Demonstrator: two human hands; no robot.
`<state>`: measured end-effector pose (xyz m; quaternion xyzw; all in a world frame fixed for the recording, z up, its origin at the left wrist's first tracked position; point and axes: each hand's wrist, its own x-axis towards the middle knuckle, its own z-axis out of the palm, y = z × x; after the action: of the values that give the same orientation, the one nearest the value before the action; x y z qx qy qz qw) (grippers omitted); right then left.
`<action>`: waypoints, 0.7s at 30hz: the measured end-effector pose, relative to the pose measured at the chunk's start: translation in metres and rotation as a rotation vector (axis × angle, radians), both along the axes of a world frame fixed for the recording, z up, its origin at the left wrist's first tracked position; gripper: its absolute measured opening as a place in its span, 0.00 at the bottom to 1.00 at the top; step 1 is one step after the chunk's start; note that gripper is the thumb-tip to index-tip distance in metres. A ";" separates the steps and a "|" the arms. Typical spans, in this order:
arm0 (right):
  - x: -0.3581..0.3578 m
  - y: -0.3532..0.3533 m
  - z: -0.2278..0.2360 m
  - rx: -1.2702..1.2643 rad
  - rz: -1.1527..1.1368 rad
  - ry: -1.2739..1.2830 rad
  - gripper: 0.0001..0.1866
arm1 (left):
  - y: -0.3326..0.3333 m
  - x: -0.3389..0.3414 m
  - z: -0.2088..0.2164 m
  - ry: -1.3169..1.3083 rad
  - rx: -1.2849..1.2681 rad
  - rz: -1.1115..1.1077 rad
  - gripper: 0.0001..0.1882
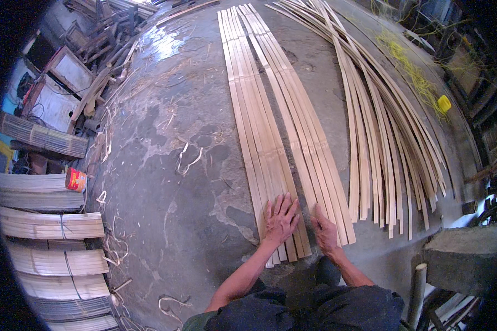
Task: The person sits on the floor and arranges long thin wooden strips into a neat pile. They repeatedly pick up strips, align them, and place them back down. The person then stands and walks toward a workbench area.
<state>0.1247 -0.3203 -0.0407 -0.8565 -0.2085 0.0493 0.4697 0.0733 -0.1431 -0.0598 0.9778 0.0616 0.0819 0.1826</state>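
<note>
Two long bands of pale bamboo strips lie side by side on the floor, with a narrow gap between them. My left hand (282,219) rests flat on the near part of the left band of bamboo strips (254,118), fingers spread. At the near left edge of the right band of bamboo strips (309,140), my right hand (325,230) is closed, its fingers bent at the outermost strip and partly hidden. The strips in each band lie close together, with slightly uneven near ends.
Loose bamboo strips (370,138) fan out on the right. Tied bamboo bundles (55,259) are stacked at the left, beside a red tin (75,180). Yellow twine (403,60) lies at the far right. A grey block (466,256) and a pole (418,289) stand at the near right.
</note>
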 end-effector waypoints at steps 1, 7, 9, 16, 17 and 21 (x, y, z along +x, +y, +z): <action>-0.001 0.002 0.001 -0.056 0.018 0.112 0.27 | 0.001 0.000 0.000 0.003 0.003 0.002 0.28; -0.005 0.019 0.007 -0.128 0.027 0.390 0.27 | 0.002 -0.001 0.003 0.002 0.035 0.001 0.28; -0.006 0.018 0.002 -0.033 -0.019 0.410 0.27 | 0.002 0.000 0.002 -0.005 0.025 0.005 0.28; -0.003 -0.001 0.005 0.067 -0.107 0.378 0.28 | 0.002 -0.002 0.004 0.002 -0.025 0.009 0.29; -0.003 -0.004 0.004 0.040 -0.117 0.393 0.27 | 0.002 -0.002 0.003 0.005 -0.031 0.011 0.29; 0.000 -0.009 0.004 -0.024 -0.142 0.336 0.27 | 0.002 -0.001 -0.001 0.003 -0.042 0.010 0.30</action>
<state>0.1251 -0.3294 -0.0365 -0.8544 -0.0654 0.1610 0.4897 0.0721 -0.1411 -0.0608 0.9736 0.0684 0.0803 0.2026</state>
